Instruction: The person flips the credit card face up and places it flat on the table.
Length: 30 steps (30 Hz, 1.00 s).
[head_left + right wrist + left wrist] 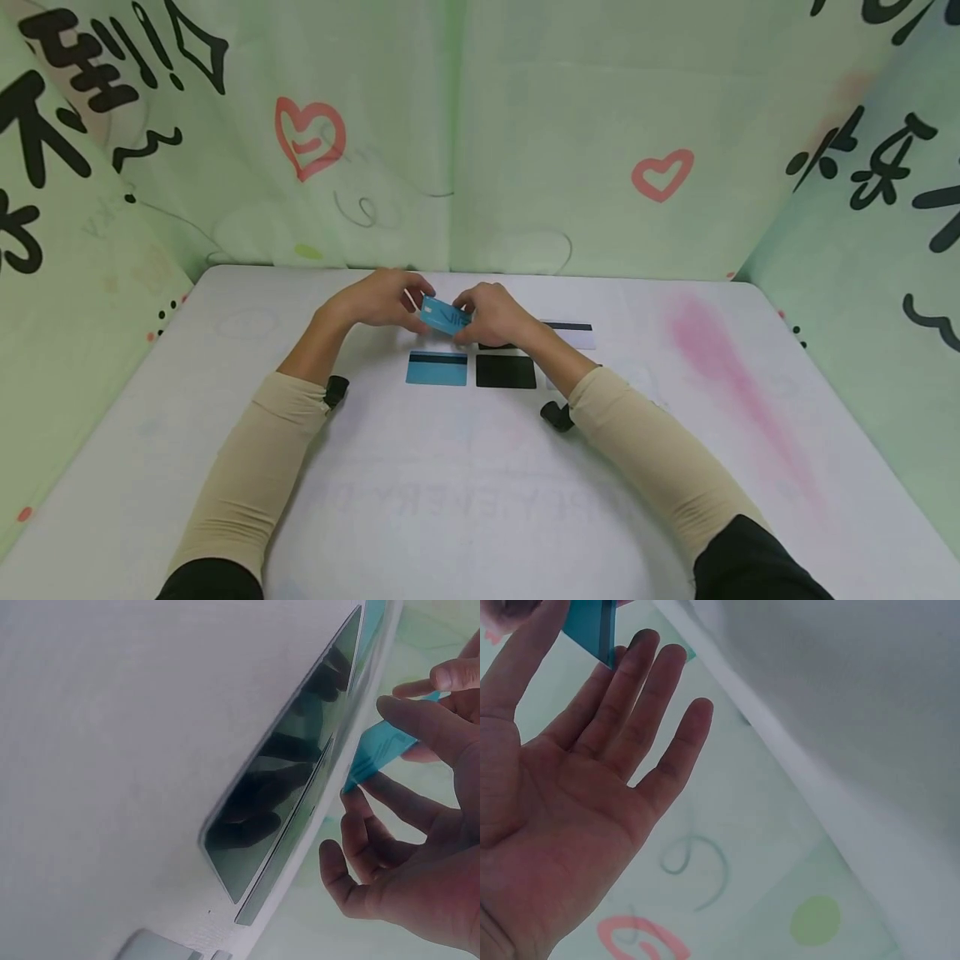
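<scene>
My right hand (491,315) pinches a blue plastic card (444,315) between thumb and fingers, above the far part of the table; the card is tilted, with lettering on its face. In the right wrist view, the thumb lies over the blue card (381,750) and a fingertip is at its lower corner. The left hand (386,300) is at the card's left end, fingertips right by its edge. Its fingers look nearly straight in the left wrist view, beside the card's corner (596,637). Another blue card (437,372), with a dark stripe, lies just below the hands.
A black card (506,372) lies to the right of the striped blue one. Behind it, another dark card and a white striped card (573,335) are partly hidden by my right hand and wrist. Green printed cloth (525,167) stands around the white table (480,500).
</scene>
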Motion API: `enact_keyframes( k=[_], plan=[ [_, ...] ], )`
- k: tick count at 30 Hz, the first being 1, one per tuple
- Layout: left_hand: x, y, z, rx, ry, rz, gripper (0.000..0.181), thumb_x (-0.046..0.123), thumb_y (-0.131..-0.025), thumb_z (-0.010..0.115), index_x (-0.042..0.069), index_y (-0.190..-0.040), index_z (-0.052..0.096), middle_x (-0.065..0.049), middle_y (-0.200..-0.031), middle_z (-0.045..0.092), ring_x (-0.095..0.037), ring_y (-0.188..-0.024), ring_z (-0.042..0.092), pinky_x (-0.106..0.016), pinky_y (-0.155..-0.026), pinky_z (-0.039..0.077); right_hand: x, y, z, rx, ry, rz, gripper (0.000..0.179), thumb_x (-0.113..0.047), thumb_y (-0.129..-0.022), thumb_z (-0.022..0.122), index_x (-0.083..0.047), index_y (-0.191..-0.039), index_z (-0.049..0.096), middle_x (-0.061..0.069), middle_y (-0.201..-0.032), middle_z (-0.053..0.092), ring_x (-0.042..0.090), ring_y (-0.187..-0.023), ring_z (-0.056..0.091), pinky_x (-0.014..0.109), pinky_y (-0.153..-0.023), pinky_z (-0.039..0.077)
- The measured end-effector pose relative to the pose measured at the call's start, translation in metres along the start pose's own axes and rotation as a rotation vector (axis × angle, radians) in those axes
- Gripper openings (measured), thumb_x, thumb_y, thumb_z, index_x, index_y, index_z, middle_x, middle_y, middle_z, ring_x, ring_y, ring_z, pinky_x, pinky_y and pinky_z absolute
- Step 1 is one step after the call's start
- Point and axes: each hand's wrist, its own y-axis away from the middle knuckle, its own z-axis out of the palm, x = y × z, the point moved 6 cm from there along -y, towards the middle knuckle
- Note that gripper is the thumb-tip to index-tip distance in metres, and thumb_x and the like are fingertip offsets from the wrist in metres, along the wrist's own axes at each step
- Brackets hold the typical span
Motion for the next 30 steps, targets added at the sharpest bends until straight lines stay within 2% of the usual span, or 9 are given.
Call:
enact_keyframes(
  k=[7,19,26,30],
  plan=[
    [0.0012,0.0014,-0.0025,0.006,-0.021,-0.019,0.057,0.02,-0.085,0.086,0.003,-0.135,0.065,-0.015,-0.123,0.069,-0.034,-0.119,0.065,-0.043,-0.094,0.057,-0.0016,-0.0003,-0.0028,0.015,0.007,-0.006,0.057,-0.027,-0.084,0.085,-0.003,-0.133,0.069,0.018,-0.124,0.069,0.028,-0.112,0.061,0.039,-0.095,0.052],
    [0.0009,0.003,-0.0022,0.022,-0.07,-0.046,0.055,0.018,-0.082,0.088,0.001,-0.132,0.07,-0.014,-0.129,0.071,-0.035,-0.119,0.064,-0.044,-0.097,0.056,0.0033,0.0042,-0.0033,0.008,-0.034,0.02,0.057,-0.026,-0.086,0.083,-0.004,-0.136,0.067,0.016,-0.13,0.067,0.029,-0.117,0.06,0.043,-0.104,0.051],
    [-0.0009,0.0032,0.0004,0.013,-0.087,-0.082,0.055,0.015,-0.084,0.086,0.001,-0.134,0.068,-0.015,-0.13,0.07,-0.033,-0.119,0.062,-0.044,-0.098,0.054,0.0037,0.0051,-0.0045,0.001,-0.041,0.023,0.057,-0.023,-0.086,0.084,-0.005,-0.137,0.066,0.014,-0.131,0.068,0.029,-0.115,0.061,0.042,-0.104,0.051],
    [-0.0005,0.0021,0.0022,-0.003,-0.104,-0.078,0.054,0.016,-0.085,0.086,0.001,-0.134,0.068,-0.015,-0.129,0.07,-0.033,-0.119,0.062,-0.044,-0.098,0.054,0.0047,0.0054,-0.0044,-0.004,-0.045,0.03,0.056,-0.023,-0.086,0.084,-0.005,-0.136,0.067,0.014,-0.131,0.068,0.029,-0.114,0.062,0.041,-0.103,0.052]
  ],
)
